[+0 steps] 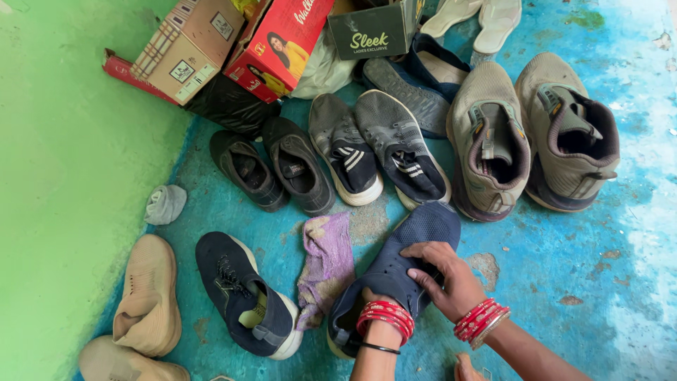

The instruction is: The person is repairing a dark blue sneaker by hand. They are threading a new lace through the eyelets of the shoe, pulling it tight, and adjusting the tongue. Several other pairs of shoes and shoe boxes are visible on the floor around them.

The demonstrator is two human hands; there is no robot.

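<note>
Blue floor (564,247), covered with shoes. Grey high-top pair (532,134) beyond navy shoe (395,275). Purple cloth (326,264) just beside navy shoe. Right hand (444,279) spread flat on it; left hand (377,296) tucked inside, grip hidden.

Bright, even daylight; soft shadows; sharp focus; slight wide-angle edge distortion.

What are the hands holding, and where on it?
The navy shoe. The right hand presses its top; the left hand goes into its opening.
</note>
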